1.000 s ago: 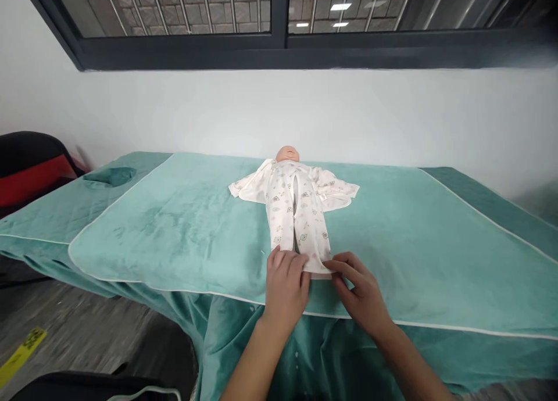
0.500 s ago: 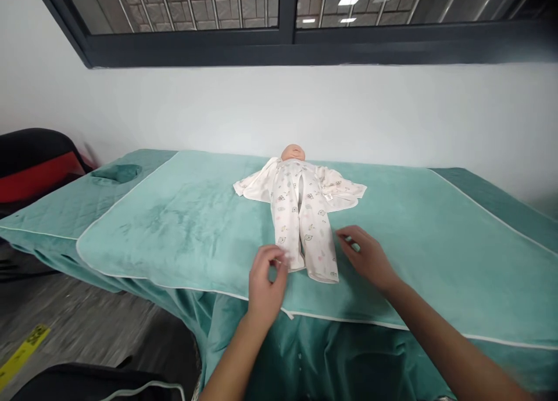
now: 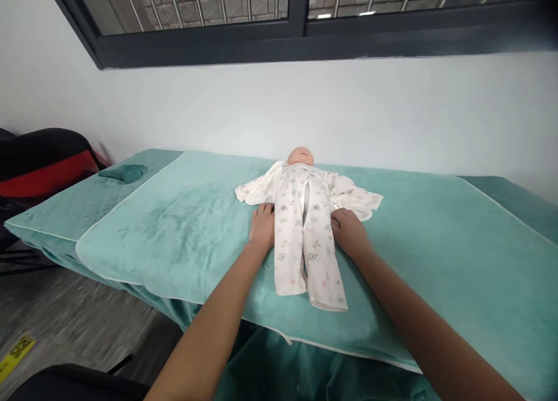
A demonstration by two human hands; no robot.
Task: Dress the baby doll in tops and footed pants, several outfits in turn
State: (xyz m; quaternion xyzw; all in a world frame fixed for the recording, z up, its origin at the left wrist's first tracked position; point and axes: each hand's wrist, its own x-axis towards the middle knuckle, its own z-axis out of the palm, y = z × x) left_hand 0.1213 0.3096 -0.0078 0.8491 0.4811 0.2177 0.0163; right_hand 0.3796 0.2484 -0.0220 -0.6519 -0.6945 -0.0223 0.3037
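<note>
A baby doll lies on its back with its bald head (image 3: 300, 156) toward the wall. White printed baby trousers (image 3: 289, 238) stretch down its front, both legs straight and slightly parted. Under them spreads a white baby top (image 3: 355, 194), its sleeves out to both sides. My left hand (image 3: 262, 225) is closed at the left edge of the trousers, below the top's hem, its thumb out of sight. On the opposite edge my right hand (image 3: 349, 231) has its fingers curled in against the cloth, the tips partly hidden. No doll feet show past the trouser cuffs.
A green plush mat (image 3: 174, 232) with white piping covers the bed. A darker green opening (image 3: 124, 173) lies at the bed's left end. Beyond stands a black and red chair (image 3: 47, 163). A white wall (image 3: 261, 110) and dark window frame (image 3: 196, 47) rise behind.
Both my hands have left the trouser cuffs and moved up along the outer edges to the upper trousers. The trouser legs lie flat and straight, and the view has come closer.
</note>
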